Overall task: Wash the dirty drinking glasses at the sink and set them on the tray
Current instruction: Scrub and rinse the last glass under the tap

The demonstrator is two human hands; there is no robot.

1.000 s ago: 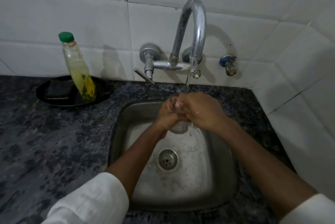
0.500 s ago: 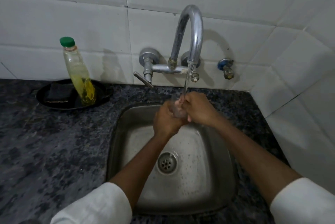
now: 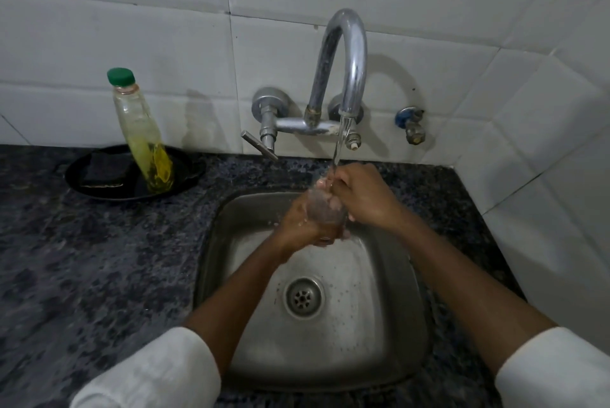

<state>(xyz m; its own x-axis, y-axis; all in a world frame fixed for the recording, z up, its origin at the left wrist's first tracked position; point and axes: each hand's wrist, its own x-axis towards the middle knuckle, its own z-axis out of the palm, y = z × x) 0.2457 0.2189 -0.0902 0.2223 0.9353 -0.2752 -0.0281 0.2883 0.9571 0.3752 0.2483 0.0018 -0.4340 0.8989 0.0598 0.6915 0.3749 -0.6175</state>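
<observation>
A clear drinking glass (image 3: 321, 206) is held over the steel sink (image 3: 224, 275), under the water stream from the curved tap (image 3: 350, 54). My left hand (image 3: 297, 229) grips the glass from below and the left side. My right hand (image 3: 363, 196) grips its upper part from the right, fingers curled over the rim where the water lands. Both hands hide much of the glass. No tray for clean glasses is in view.
On the dark granite counter at the left stands a black dish (image 3: 99, 183) with a dark sponge (image 3: 105, 170) and a green-capped soap bottle (image 3: 142, 137). A tap lever (image 3: 259, 145) juts out toward the sink. White tiled walls close the back and right.
The glass and both hands have risen a little closer to the spout. The glass shows more between the hands than before. The camera view has shifted slightly downward.
</observation>
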